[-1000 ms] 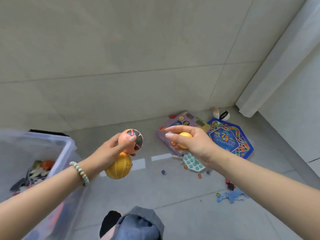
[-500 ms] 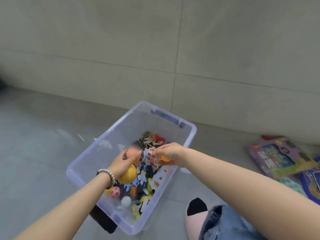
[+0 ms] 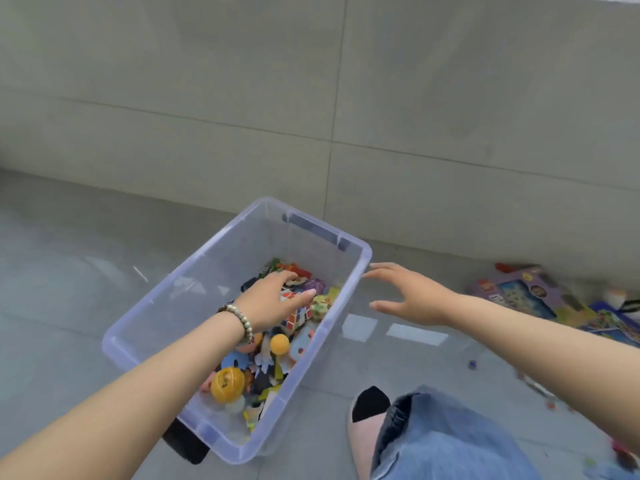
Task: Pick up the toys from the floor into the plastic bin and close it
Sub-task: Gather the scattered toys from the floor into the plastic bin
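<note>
I see a bin (image 3: 225, 271) of clear, smooth, bluish plastic. The floor tiles (image 3: 69, 306) look grey and polished, carrying 2 pale reflections. The wall tiles (image 3: 207, 98) look matt. The yellow ball (image 3: 227, 382) is glossy. The trouser leg (image 3: 450, 445) is blue denim cloth.
</note>
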A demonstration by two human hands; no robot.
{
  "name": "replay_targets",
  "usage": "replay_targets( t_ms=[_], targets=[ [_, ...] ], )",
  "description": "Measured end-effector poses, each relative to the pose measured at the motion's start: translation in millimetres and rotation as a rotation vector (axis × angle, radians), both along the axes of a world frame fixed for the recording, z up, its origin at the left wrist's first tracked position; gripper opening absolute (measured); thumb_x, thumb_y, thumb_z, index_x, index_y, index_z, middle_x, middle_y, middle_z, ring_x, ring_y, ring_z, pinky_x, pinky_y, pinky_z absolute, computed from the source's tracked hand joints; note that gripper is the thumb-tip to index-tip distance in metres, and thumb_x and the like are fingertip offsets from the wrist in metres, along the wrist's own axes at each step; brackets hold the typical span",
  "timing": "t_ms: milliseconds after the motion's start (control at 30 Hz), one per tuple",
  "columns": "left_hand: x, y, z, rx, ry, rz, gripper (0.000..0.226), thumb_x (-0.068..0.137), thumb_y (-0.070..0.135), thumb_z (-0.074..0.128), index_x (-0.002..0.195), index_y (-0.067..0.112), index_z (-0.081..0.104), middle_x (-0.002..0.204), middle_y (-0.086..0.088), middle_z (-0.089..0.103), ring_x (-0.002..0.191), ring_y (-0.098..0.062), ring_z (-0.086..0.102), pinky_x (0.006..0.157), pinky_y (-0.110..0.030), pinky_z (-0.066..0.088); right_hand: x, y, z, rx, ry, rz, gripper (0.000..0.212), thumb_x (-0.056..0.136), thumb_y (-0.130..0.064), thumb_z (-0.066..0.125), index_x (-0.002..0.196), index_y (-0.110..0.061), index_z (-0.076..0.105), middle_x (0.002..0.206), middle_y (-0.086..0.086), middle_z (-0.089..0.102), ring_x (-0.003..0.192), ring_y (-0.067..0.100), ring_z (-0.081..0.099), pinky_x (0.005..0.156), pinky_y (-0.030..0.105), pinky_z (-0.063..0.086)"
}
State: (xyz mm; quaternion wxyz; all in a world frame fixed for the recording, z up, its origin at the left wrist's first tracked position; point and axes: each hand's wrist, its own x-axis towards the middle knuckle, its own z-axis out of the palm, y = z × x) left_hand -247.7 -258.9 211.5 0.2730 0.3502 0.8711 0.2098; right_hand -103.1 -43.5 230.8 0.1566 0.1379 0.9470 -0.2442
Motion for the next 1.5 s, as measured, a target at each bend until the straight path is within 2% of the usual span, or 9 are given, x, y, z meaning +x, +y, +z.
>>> replay_targets(
  t_ms=[133,267,433,600,767,1033,1167,1300,1500],
  targets=[
    [36,81,25,0.056,-0.018,-0.161,0.051,0.088,0.057,0.046,0.126,0.022,0.051,0.122,0.008,0.058,0.109,-0.012,0.057,0.09,-0.029,0.048,98,83,17,0.025,-0.037,-0.224,0.056,0.088,-0.041,0.06,0.139,-0.032,0.039,0.149,-0.01,0.032,0.136,0.008,0.032,0.108,0.02,0.025],
    [88,174,15,0.0,-0.062,-0.305,0.041,0.087,0.058,0.048,0.111,0.027,0.058,0.109,0.009,0.063,0.103,-0.012,0.059,0.093,-0.03,0.047,209,150,14,0.027,-0.101,-0.446,0.052,0.088,-0.039,0.06,0.137,-0.029,0.043,0.143,-0.009,0.041,0.128,0.009,0.042,0.096,0.018,0.031],
    [158,273,-37,-0.213,-0.039,-0.53,0.047,0.09,0.049,0.051,0.126,0.018,0.052,0.121,0.001,0.061,0.11,-0.019,0.057,0.089,-0.025,0.041,322,202,-36,-0.014,-0.155,-0.67,0.055,0.085,-0.037,0.066,0.135,-0.028,0.044,0.142,-0.007,0.044,0.125,0.011,0.046,0.101,0.028,0.04],
    [207,330,-121,-0.383,-0.019,-0.664,0.058,0.087,0.045,0.058,0.137,0.021,0.04,0.138,-0.002,0.047,0.123,-0.021,0.048,0.101,-0.026,0.036,374,219,-124,-0.161,-0.134,-0.78,0.059,0.08,-0.027,0.073,0.132,-0.022,0.048,0.136,-0.004,0.048,0.112,0.008,0.049,0.084,0.012,0.036],
    [223,351,-196,-0.459,0.056,-0.783,0.067,0.085,0.038,0.063,0.142,0.027,0.031,0.145,-0.005,0.034,0.127,-0.023,0.043,0.104,-0.029,0.035,388,232,-208,-0.281,-0.102,-0.898,0.066,0.073,-0.034,0.078,0.13,-0.03,0.046,0.14,-0.004,0.042,0.116,0.013,0.049,0.094,0.026,0.043],
    [227,357,-258,-0.212,0.002,-0.614,0.03,0.081,0.007,0.066,0.109,0.01,0.059,0.11,-0.01,0.056,0.09,-0.022,0.06,0.088,-0.03,0.047,374,245,-268,-0.334,0.161,-1.215,0.044,0.075,-0.024,0.078,0.112,-0.024,0.056,0.123,-0.003,0.053,0.101,0.012,0.053,0.078,0.019,0.042],
    [246,362,-269,-0.072,-0.076,-0.485,0.014,0.083,0.012,0.067,0.097,0.009,0.065,0.093,-0.006,0.062,0.08,-0.018,0.055,0.08,-0.027,0.047,363,236,-280,-0.298,0.208,-1.239,0.043,0.072,-0.027,0.08,0.108,-0.024,0.057,0.114,-0.006,0.049,0.102,0.013,0.053,0.081,0.02,0.041],
    [291,373,-262,0.025,-0.427,-0.223,0.008,0.088,0.019,0.063,0.092,0.014,0.066,0.085,-0.002,0.063,0.07,-0.014,0.057,0.066,-0.018,0.05,347,221,-288,-0.229,0.238,-1.278,0.04,0.071,-0.032,0.08,0.105,-0.024,0.059,0.115,-0.008,0.044,0.096,0.009,0.05,0.082,0.023,0.046],
    [329,380,-251,-0.06,-0.898,0.105,0.034,0.095,0.034,0.05,0.084,0.005,0.062,0.073,-0.004,0.052,0.059,-0.014,0.052,0.053,-0.016,0.054,323,210,-296,-0.183,0.267,-1.33,0.021,0.077,-0.016,0.075,0.09,-0.017,0.058,0.114,-0.003,0.044,0.09,0.011,0.051,0.082,0.02,0.045]
  ],
)
